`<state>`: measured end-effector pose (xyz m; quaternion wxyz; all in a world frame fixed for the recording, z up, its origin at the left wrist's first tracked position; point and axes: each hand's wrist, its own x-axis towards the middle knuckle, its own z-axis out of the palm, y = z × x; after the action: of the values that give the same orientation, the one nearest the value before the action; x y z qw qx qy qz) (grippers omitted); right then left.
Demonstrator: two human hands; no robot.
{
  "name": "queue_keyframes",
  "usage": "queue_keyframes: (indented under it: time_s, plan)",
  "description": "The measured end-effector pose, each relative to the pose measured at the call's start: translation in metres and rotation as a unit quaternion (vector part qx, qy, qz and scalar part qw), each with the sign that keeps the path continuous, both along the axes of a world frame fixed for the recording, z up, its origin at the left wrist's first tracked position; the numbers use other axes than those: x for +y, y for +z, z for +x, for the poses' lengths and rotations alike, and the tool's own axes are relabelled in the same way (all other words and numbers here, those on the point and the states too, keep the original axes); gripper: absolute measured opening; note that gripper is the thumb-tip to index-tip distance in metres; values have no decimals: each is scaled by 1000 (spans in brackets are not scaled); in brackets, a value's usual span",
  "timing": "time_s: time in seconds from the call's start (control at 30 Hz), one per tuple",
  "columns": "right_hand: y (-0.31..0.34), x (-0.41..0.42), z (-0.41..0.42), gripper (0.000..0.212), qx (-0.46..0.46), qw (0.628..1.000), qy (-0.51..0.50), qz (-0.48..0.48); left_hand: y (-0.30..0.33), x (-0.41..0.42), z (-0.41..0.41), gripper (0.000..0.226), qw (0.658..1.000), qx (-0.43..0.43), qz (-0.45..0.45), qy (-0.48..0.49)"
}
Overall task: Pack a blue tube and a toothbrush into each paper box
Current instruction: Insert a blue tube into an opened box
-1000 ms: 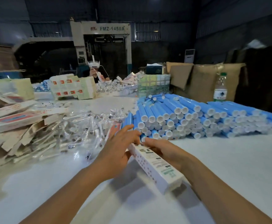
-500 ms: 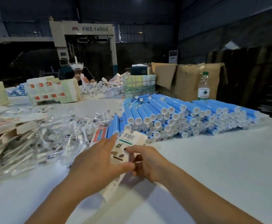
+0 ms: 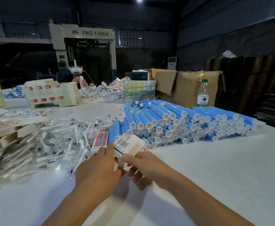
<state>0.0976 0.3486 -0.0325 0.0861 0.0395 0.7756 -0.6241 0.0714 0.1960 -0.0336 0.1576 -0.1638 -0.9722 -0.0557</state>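
Observation:
A white paper box [image 3: 127,146] with a barcode and open end flaps stands tilted between my hands above the white table [image 3: 215,168]. My left hand [image 3: 99,168] holds its left side with the thumb on the front. My right hand [image 3: 143,167] pinches the box's lower right side. Behind it lies a big stack of blue tubes [image 3: 179,123] with white caps. Wrapped toothbrushes [image 3: 60,141] are heaped to the left. One red-printed box [image 3: 100,139] lies flat beside the tubes.
Flat unfolded cartons [image 3: 4,128] lie at the far left, stacked printed boxes [image 3: 50,93] farther back. A water bottle [image 3: 202,93] and cardboard boxes [image 3: 187,85] stand behind the tubes. Another person [image 3: 78,77] sits across the table.
The box has been turned from lying slanted to standing with its barcode end up and flaps open. Both hands shifted along it. My view rose slightly.

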Motion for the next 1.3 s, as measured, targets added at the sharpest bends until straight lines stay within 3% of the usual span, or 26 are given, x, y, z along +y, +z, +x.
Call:
queue_keyframes:
  time_s: [0.1,0.27,0.47,0.6,0.7,0.8,0.9,1.07,1.17,1.23,1.3]
  plan:
    - [24,26,3,46,-14,994,-21,103,-1,-11,0,74,999,0,-26,-18]
    - [62,47,-11,32,98,968,-162,163,-8,-11,3,70,996,-27,-67,-58]
    - [105,16,-86,25,215,866,-146,427,-12,4,4,77,991,-21,-91,-91]
    - [107,-6,-129,10,179,809,-89,553,-15,4,2,83,992,-25,-87,-93]
    - [98,-16,-143,17,124,768,-46,627,-14,3,2,86,989,-37,-96,-102]
    - [96,-22,-149,12,69,754,-30,652,-7,3,6,94,989,-27,-87,-119]
    - [96,-28,-154,30,36,740,-24,671,-16,2,2,83,988,-29,-82,-125]
    - [101,-32,-151,9,45,698,-5,715,-25,3,-2,76,990,-1,-74,-120]
    - [104,-24,-144,26,98,707,-17,700,-26,3,-3,75,990,12,-85,-116]
    - [110,-15,-133,29,135,762,-38,633,-25,3,-3,79,990,12,-73,-116]
    - [115,0,-114,34,152,846,-73,506,-21,1,0,80,992,15,-41,-119]
